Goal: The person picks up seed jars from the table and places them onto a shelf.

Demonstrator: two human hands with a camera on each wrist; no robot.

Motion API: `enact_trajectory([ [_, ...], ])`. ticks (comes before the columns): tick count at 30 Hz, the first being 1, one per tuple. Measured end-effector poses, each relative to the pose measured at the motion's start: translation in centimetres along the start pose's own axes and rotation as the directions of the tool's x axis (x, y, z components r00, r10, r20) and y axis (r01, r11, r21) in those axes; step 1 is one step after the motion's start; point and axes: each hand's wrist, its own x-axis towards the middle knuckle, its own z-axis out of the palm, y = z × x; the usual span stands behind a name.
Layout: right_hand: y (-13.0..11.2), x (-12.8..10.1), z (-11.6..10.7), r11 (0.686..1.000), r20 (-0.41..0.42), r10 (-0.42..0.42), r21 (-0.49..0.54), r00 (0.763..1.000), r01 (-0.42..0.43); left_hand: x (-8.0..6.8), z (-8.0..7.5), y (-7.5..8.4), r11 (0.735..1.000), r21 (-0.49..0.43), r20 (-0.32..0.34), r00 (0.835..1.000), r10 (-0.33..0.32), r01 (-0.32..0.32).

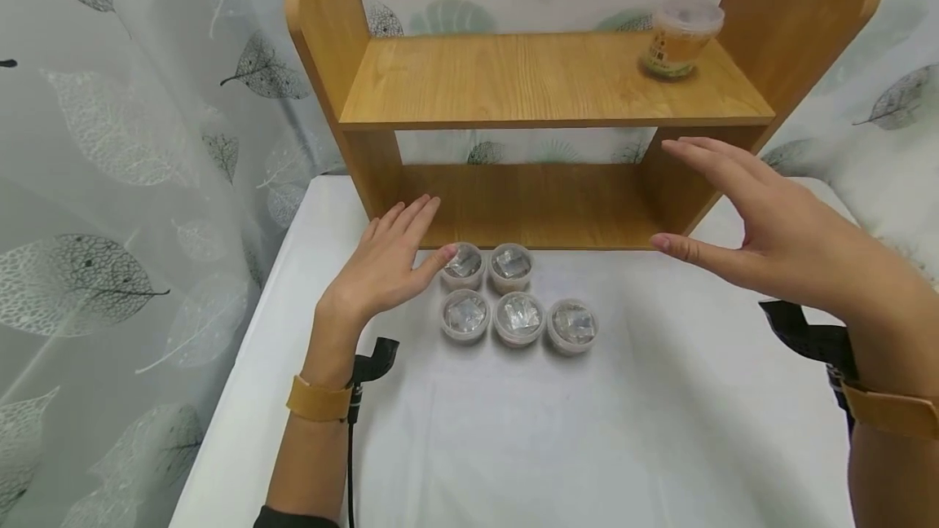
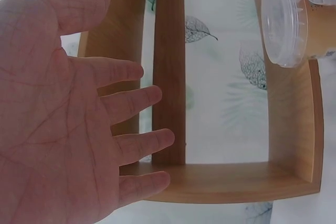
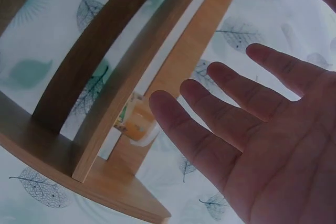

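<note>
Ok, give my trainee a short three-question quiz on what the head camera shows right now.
1. How many small cups sit on the white table?
2. True or false: the right hand grips the lidded jar on the wooden shelf.
3. The left hand is: A) pinching a cup, B) open beside the cups, C) on the shelf.

Key: 1. Five. 2. False; it hovers open, holding nothing. 3. B.

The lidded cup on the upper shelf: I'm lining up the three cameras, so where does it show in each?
Head: the lidded cup stands at the right end of the upper shelf.
Left wrist: top right corner, lid toward the camera.
Right wrist: lower middle, partly hidden behind the shelf edge.
Shared landmark: the wooden shelf unit.
</note>
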Motion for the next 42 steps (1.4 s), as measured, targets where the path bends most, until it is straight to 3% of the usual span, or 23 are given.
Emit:
enact_trajectory([
  [11, 0.4, -1.1, 1.9, 0.989, -0.018, -0.002, 0.147, 1.000, 0.005, -0.3, 0.4, -0.2, 1.000, -0.009, 0.010, 1.000, -0.016, 0.016],
  [16, 1.1, -1.5, 3.4, 0.979, 0.005, 0.041, 0.198, 0.999, -0.041, -0.2, 0.3, -0.1, 1.000, -0.006, 0.006, 1.000, -0.006, 0.006],
  [22, 2.1, -1.7, 5.2, 0.973, 0.008, 0.069, 0.222, 0.998, -0.069, -0.2, 0.3, -0.1, 1.000, 0.000, 0.007, 1.000, -0.012, 0.012],
  [36, 3.2, -1.6, 8.2, 0.981, -0.015, 0.044, 0.190, 0.999, -0.040, -0.7, 0.3, -0.2, 1.000, 0.019, 0.011, 1.000, -0.001, 0.001],
  [42, 2.9, -1.7, 8.1, 0.982, -0.025, 0.027, 0.189, 0.999, -0.021, -0.7, 0.1, -0.4, 0.999, -0.004, 0.014, 0.999, 0.048, -0.047],
])
